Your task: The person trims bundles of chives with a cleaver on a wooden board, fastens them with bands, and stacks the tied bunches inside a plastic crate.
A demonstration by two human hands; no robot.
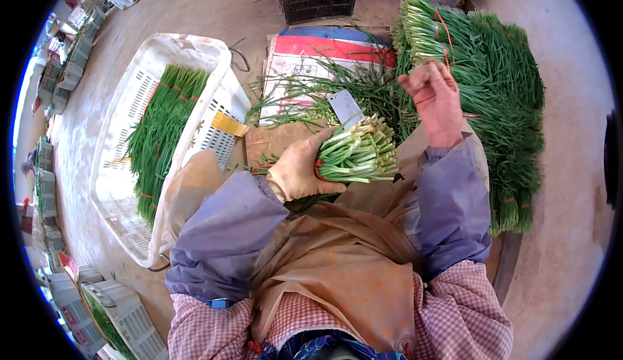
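Observation:
A bundle of green stalks with pale cut ends (363, 152) is gripped by my left hand (302, 165), which wears a tan glove. The cut ends point to the right, and a bit of red band shows beside my fingers. My right hand (433, 97) is bare and raised to the right of the bundle, its fingers bent and drawn together near the stacked greens. Whether it holds anything small cannot be made out. Just beyond the bundle, a grey metal plate (346, 108) stands tilted among loose green stalks (363, 81).
At left, a white plastic crate (227, 91) holds banded green bundles (165, 133). Many bundles (493, 94) are stacked at right. A red and white sack (298, 48) lies ahead, with a black crate (318, 3) behind it. More crates (123, 308) stand at lower left.

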